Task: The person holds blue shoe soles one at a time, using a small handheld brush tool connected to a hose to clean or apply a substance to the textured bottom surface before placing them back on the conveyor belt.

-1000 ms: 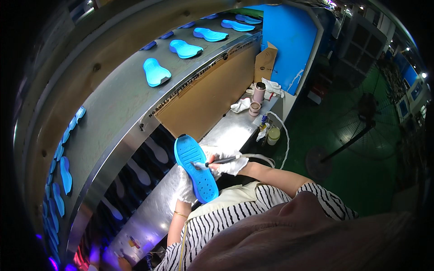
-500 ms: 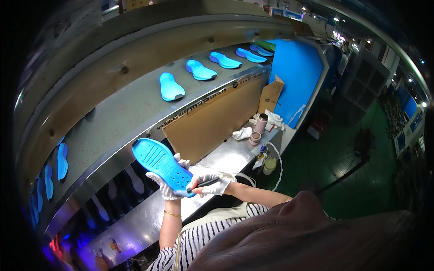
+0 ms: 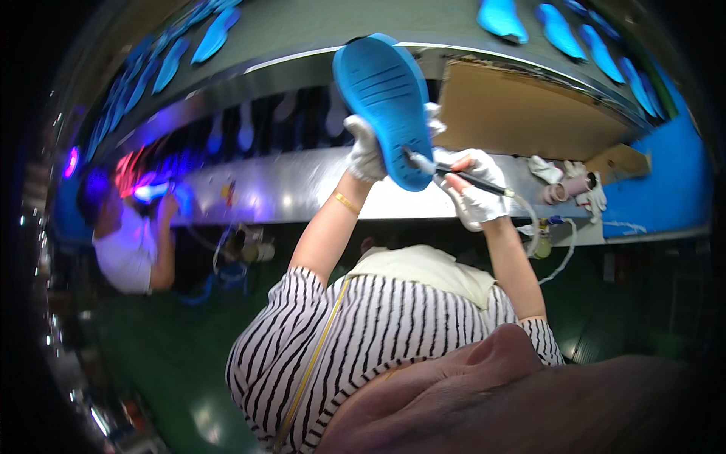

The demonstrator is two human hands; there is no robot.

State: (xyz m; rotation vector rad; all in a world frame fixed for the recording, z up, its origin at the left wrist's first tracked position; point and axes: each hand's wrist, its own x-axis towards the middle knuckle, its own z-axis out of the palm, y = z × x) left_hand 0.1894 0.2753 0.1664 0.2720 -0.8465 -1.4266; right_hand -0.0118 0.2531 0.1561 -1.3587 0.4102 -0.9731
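Note:
A blue shoe sole [image 3: 384,87] is held up over the workbench, its grooved and dimpled face turned up. My left hand [image 3: 366,153], in a white glove, grips the sole by its edges near the lower end. In my gloved right hand [image 3: 480,200], whose thumb and finger are bare, is a slim black-handled brush [image 3: 473,178]. The brush's pale tip is at the sole's dimpled end; blur hides whether it touches. A pale tube [image 3: 533,216] runs close by the right wrist.
Ahead, a conveyor belt [image 3: 363,19] carries several blue soles, with a cardboard sheet [image 3: 522,106] below it. Cups [image 3: 567,188] and white gloves lie at the right of the metal bench [image 3: 291,178]. Another person [image 3: 128,250] works at the left under purple light.
My view has turned, so the belt now runs across the top and the co-worker shows at left. Both hands keep the sole and brush; the brush tip has moved onto the sole's dimpled area.

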